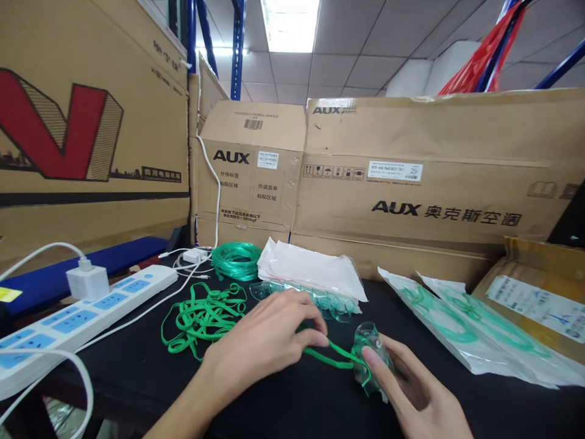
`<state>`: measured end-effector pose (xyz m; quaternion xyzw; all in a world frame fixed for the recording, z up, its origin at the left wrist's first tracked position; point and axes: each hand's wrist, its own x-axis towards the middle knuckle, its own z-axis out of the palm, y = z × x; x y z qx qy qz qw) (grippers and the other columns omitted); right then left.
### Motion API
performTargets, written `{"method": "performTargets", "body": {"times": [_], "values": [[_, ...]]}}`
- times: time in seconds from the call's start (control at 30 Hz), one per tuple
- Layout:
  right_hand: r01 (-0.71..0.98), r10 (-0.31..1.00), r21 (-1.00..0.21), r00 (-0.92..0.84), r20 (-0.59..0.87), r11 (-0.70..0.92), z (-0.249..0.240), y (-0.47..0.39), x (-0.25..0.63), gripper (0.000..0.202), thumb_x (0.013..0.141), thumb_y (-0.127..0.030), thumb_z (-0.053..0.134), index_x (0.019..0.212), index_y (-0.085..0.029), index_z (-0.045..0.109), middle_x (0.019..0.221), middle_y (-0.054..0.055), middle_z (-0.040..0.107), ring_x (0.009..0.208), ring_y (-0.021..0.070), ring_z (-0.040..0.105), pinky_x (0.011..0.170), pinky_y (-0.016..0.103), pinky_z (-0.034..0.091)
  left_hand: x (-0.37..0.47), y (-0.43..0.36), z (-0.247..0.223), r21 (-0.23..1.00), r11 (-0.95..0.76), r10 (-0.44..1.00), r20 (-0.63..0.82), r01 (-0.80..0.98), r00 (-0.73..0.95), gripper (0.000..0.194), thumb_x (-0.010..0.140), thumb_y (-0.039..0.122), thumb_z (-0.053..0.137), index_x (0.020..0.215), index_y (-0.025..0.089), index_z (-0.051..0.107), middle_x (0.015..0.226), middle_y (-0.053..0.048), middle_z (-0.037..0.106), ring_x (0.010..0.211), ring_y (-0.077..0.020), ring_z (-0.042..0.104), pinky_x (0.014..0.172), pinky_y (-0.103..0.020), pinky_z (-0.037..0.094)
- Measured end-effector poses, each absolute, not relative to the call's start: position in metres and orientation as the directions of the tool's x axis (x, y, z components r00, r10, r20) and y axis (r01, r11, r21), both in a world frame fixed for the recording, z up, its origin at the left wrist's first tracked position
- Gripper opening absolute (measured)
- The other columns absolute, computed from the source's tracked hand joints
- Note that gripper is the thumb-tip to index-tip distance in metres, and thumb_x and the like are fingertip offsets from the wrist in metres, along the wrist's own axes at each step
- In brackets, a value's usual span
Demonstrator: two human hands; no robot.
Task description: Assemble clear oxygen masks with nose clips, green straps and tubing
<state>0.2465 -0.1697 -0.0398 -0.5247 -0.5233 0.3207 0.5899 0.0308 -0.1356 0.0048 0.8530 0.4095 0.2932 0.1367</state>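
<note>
My right hand (411, 384) grips a clear greenish plastic mask (371, 350), its thumb on the front and its fingers behind. A green elastic strap (336, 361) runs from the mask leftward to my left hand (278, 329), whose thumb and fingers are pinched on it. Left of my left hand lies a tangled heap of green straps (201, 317). Behind that hand is a row of clear green plastic masks (331, 305), partly hidden by it, in front of a stack of white packets (311, 268).
A coil of green tubing (236, 261) lies behind the straps. On the left are a white power strip (91, 317) and cables. Packaged tubing sets (470, 323) and a brown box (534, 292) lie right. Large cardboard boxes (411, 195) wall the back.
</note>
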Motion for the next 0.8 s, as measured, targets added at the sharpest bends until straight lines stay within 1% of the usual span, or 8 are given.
{"method": "performTargets", "body": {"times": [0.07, 0.1, 0.23, 0.4, 0.53, 0.6, 0.7, 0.8], "values": [[0.163, 0.917, -0.950, 0.261, 0.301, 0.266, -0.039, -0.172, 0.240, 0.044, 0.070, -0.055, 0.082, 0.100, -0.023, 0.075, 0.106, 0.005, 0.080, 0.104, 0.0320, 0.075, 0.087, 0.029, 0.062, 0.040, -0.138, 0.000, 0.472, -0.687, 0.726, 0.422, 0.552, 0.543, 0.025, 0.095, 0.044, 0.066, 0.114, 0.027, 0.071, 0.116, 0.000, 0.068, 0.118, -0.0211, 0.058, 0.102, -0.033, 0.042], [0.162, 0.910, -0.948, 0.274, 0.310, 0.274, -0.039, -0.173, 0.237, 0.044, 0.070, -0.054, 0.082, 0.100, -0.023, 0.074, 0.104, 0.005, 0.080, 0.102, 0.0313, 0.075, 0.086, 0.029, 0.062, 0.044, -0.139, -0.002, 0.459, -0.711, 0.702, 0.429, 0.532, 0.568, 0.028, 0.095, 0.046, 0.065, 0.116, 0.027, 0.070, 0.116, 0.000, 0.068, 0.117, -0.0206, 0.059, 0.102, -0.032, 0.042], [0.182, 0.880, -0.935, 0.322, 0.349, 0.304, -0.044, -0.172, 0.235, 0.041, 0.072, -0.053, 0.081, 0.099, -0.023, 0.073, 0.100, 0.005, 0.079, 0.099, 0.0301, 0.076, 0.084, 0.028, 0.061, 0.054, -0.139, -0.008, 0.390, -0.738, 0.675, 0.429, 0.551, 0.601, 0.019, 0.099, 0.038, 0.061, 0.104, 0.025, 0.073, 0.105, 0.001, 0.072, 0.105, -0.0197, 0.063, 0.097, -0.032, 0.043], [0.217, 0.899, -0.928, 0.258, 0.354, 0.303, -0.051, -0.165, 0.248, 0.050, 0.068, -0.058, 0.082, 0.101, -0.022, 0.071, 0.108, 0.009, 0.078, 0.095, 0.0303, 0.076, 0.076, 0.027, 0.063, 0.054, -0.139, -0.009, 0.439, -0.716, 0.696, 0.394, 0.542, 0.600, 0.028, 0.096, 0.049, 0.063, 0.098, 0.024, 0.075, 0.101, 0.000, 0.073, 0.103, -0.0209, 0.064, 0.096, -0.033, 0.044], [0.240, 0.907, -0.927, 0.241, 0.345, 0.289, -0.049, -0.166, 0.249, 0.048, 0.073, -0.055, 0.080, 0.105, -0.022, 0.069, 0.114, 0.009, 0.076, 0.103, 0.0298, 0.075, 0.081, 0.027, 0.062, 0.057, -0.142, -0.008, 0.419, -0.741, 0.669, 0.392, 0.525, 0.631, 0.019, 0.099, 0.038, 0.061, 0.099, 0.023, 0.072, 0.104, 0.000, 0.072, 0.103, -0.0191, 0.066, 0.097, -0.032, 0.044], [0.237, 0.900, -0.923, 0.250, 0.358, 0.302, -0.049, -0.166, 0.248, 0.048, 0.071, -0.056, 0.081, 0.102, -0.022, 0.069, 0.112, 0.009, 0.076, 0.103, 0.0305, 0.074, 0.082, 0.028, 0.062, 0.058, -0.143, -0.007, 0.390, -0.747, 0.665, 0.400, 0.539, 0.631, 0.018, 0.101, 0.035, 0.059, 0.097, 0.022, 0.071, 0.102, 0.000, 0.072, 0.101, -0.0189, 0.066, 0.095, -0.031, 0.045], [0.228, 0.878, -0.926, 0.314, 0.362, 0.300, -0.052, -0.167, 0.250, 0.052, 0.069, -0.060, 0.080, 0.103, -0.022, 0.068, 0.113, 0.009, 0.076, 0.107, 0.0309, 0.073, 0.089, 0.029, 0.060, 0.053, -0.141, -0.007, 0.319, -0.712, 0.700, 0.398, 0.626, 0.593, 0.019, 0.103, 0.032, 0.055, 0.096, 0.020, 0.069, 0.102, -0.003, 0.070, 0.099, -0.0201, 0.065, 0.093, -0.032, 0.046], [0.234, 0.845, -0.940, 0.423, 0.328, 0.248, -0.054, -0.169, 0.256, 0.056, 0.073, -0.063, 0.076, 0.113, -0.025, 0.064, 0.118, 0.007, 0.074, 0.112, 0.0294, 0.071, 0.095, 0.028, 0.057, 0.045, -0.137, -0.008, 0.256, -0.624, 0.770, 0.359, 0.738, 0.527, 0.022, 0.105, 0.026, 0.049, 0.096, 0.018, 0.068, 0.102, -0.006, 0.069, 0.097, -0.0221, 0.065, 0.089, -0.035, 0.046]]}}
